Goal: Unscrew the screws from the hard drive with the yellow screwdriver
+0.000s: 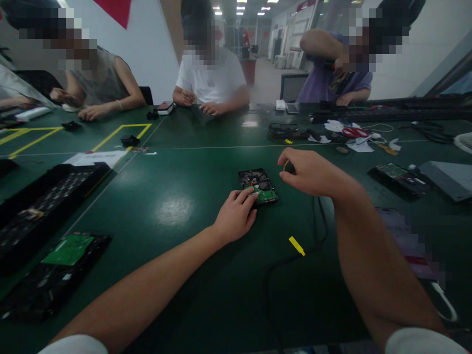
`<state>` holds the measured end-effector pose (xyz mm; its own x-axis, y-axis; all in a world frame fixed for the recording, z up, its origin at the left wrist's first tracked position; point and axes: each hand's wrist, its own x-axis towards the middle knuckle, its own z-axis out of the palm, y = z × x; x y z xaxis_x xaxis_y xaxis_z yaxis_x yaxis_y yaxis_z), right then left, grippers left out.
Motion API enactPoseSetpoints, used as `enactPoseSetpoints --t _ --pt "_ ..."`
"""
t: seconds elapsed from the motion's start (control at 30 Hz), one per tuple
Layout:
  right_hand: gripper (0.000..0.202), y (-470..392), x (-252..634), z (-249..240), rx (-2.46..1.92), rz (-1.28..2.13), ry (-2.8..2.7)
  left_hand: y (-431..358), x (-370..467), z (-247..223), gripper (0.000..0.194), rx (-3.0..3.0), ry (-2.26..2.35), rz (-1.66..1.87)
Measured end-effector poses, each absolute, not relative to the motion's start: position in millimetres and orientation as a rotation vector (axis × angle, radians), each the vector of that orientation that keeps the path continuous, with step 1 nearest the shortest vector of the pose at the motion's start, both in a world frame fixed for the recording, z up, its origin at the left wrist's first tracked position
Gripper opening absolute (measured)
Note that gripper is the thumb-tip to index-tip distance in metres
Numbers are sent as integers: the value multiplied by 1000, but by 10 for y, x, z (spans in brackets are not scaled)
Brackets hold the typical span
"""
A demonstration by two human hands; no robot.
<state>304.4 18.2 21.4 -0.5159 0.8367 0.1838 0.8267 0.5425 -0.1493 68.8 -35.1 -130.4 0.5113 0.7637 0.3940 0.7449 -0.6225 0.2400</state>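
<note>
A hard drive [262, 181] with a green circuit board lies on the green table [177, 206], in the middle of the view. My left hand [236, 216] rests on the drive's near left edge, its fingers spread over part of the circuit board. To the right of the drive and above the table is my right hand [308, 172], its fingers curled round a small dark object that is mostly hidden. A black cable [320, 231] runs below my right hand, and a yellow tag [297, 246] lies beside it.
At the left are a long black casing [55, 196] and another drive with a green board [70, 249]. Another drive [400, 179] and a grey box [450, 179] lie right. Cables and paper scraps [359, 144] sit at the back right. Three people sit across the table.
</note>
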Motion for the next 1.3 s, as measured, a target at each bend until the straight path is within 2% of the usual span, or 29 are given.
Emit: enactPoseSetpoints --t 0.27,0.47,0.63,0.83,1.3 --pt "19 190 3014 211 -1506 22 -2484 -346 691 -1312 48 2672 1342 749" --pt "24 218 3034 177 -1386 65 -2539 -349 692 -1308 48 2676 1337 743" --pt "20 212 3023 191 -1532 22 -2473 -353 691 -1310 48 2681 1344 750" --pt "20 205 3026 193 -1394 62 -2517 -353 694 -1296 48 2677 1335 741" --pt "16 211 3026 182 -1436 35 -2501 -346 694 -1320 48 2680 1344 754"
